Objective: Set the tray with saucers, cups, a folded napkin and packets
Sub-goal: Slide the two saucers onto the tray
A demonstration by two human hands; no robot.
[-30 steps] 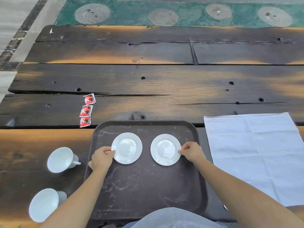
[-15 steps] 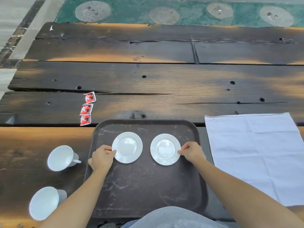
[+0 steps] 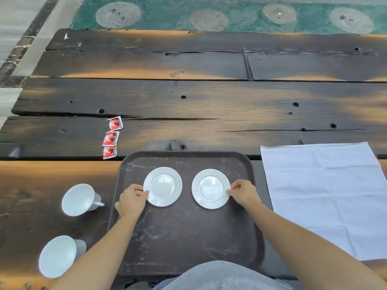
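A dark brown tray (image 3: 184, 243) lies in front of me on the wooden table. Two white saucers sit side by side in its far half. My left hand (image 3: 131, 200) pinches the left edge of the left saucer (image 3: 163, 186). My right hand (image 3: 243, 192) pinches the right edge of the right saucer (image 3: 210, 189). Two white cups lie on their sides left of the tray: one (image 3: 79, 199) near its middle, one (image 3: 58, 256) nearer me. Three red packets (image 3: 111, 138) lie in a row beyond the tray's far left corner. A white napkin (image 3: 326, 195) is spread flat to the right.
The table (image 3: 209, 105) is dark weathered planks with gaps and bolt holes, stretching far beyond the tray. Past its far edge is green ground with round stone discs (image 3: 118, 14). My grey-clothed lap (image 3: 219, 277) shows at the bottom edge.
Both hands stay on the saucers' outer edges. The saucers have crept very slightly toward the tray's far side; nothing else has moved.
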